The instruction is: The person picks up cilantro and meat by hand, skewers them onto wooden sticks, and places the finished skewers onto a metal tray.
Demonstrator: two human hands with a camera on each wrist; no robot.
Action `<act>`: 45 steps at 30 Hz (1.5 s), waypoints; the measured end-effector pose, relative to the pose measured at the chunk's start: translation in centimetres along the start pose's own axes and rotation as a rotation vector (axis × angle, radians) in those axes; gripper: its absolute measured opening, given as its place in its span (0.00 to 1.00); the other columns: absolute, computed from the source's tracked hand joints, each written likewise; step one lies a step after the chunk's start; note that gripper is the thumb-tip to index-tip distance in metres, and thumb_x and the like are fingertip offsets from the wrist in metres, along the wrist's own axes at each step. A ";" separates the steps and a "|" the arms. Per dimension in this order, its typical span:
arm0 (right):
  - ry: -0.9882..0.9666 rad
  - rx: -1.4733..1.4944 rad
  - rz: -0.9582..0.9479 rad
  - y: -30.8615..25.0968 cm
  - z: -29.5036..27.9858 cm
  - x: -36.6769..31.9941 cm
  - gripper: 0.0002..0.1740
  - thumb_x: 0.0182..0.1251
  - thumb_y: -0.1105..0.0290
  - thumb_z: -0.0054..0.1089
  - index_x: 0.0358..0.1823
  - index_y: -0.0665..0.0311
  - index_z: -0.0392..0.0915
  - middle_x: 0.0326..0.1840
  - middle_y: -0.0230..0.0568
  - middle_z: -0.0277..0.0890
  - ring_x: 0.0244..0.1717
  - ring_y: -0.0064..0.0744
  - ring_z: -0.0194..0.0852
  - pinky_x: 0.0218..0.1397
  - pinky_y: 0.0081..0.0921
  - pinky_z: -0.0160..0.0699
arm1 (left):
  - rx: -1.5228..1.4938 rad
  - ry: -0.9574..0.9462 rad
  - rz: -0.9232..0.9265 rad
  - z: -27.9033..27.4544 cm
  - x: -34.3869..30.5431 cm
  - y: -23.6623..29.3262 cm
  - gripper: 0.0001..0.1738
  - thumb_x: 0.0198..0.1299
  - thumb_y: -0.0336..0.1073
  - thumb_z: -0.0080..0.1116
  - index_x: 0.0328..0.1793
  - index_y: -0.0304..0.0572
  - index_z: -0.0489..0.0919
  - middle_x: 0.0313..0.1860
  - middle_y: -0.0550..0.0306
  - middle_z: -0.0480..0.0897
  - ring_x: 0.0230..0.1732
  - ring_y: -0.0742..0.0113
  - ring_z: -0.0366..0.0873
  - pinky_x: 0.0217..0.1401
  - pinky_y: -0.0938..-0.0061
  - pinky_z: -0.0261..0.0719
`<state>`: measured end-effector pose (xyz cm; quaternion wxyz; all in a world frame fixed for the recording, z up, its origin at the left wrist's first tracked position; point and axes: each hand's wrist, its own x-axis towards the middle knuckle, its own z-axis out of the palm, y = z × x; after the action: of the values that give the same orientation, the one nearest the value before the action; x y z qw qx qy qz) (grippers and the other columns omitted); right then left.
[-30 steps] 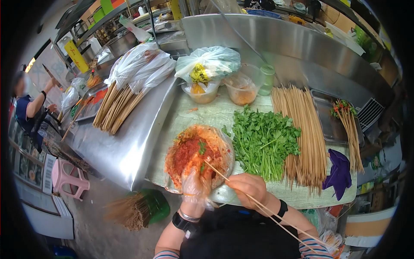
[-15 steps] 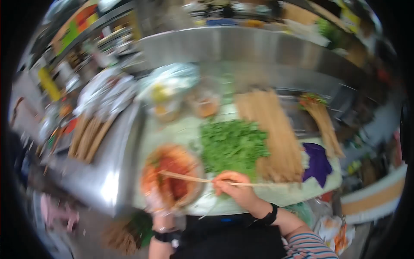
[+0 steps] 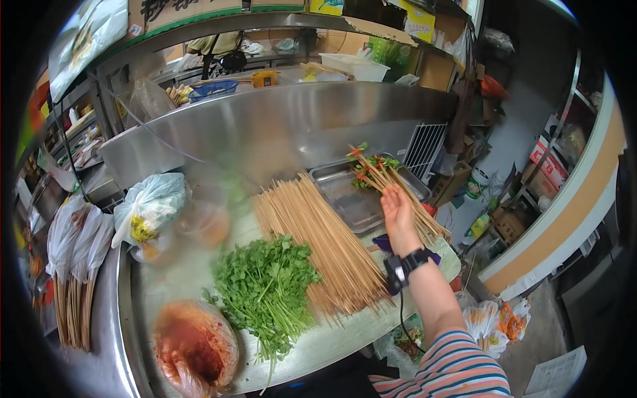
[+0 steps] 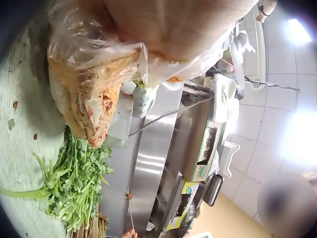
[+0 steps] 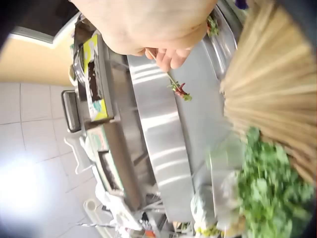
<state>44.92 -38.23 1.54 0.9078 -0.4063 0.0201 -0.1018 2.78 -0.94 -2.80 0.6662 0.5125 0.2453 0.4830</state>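
In the head view, my right hand (image 3: 399, 215) holds a thin wooden skewer over the metal tray (image 3: 342, 205) at the right. Red and green bits cover the skewer's tip (image 5: 181, 91), which sticks out past the fingertips in the right wrist view. A bundle of skewers (image 3: 421, 222) with similar tips (image 3: 377, 169) rests there, just beside this hand. My left hand (image 4: 183, 25), in a clear plastic glove (image 4: 99, 59), is at the near side of a plastic-lined bowl (image 3: 229, 338) of red, oily paste. Its fingers are mostly hidden.
Leafy green herbs (image 3: 265, 285) lie right of the bowl, beside a wide row of bare skewers (image 3: 318, 239). A purple cloth (image 3: 391, 272) is partly under my right wrist. Bagged tubs (image 3: 149, 212) stand at the back left. A steel splashback (image 3: 265, 126) bounds the table.
My right hand has carried the skewer from the bowl to the tray at the far right. The head view has turned right. My left hand has stayed at the bowl.
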 end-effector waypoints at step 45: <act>-1.063 -1.247 0.133 10.3 10.0 -21.8 0.09 0.57 0.67 0.65 0.30 0.66 0.78 0.26 0.41 0.78 0.21 0.33 0.74 0.24 0.26 0.72 | 0.273 -0.115 0.167 0.2 -0.8 0.7 0.16 0.59 0.24 0.50 0.53 0.31 0.77 0.51 0.51 0.81 0.52 0.64 0.78 0.59 0.71 0.73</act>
<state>26.47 -19.83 -0.39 0.4077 -0.8281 -0.3356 0.1883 2.32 -1.74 -2.20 0.5609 0.6435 0.2269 0.4689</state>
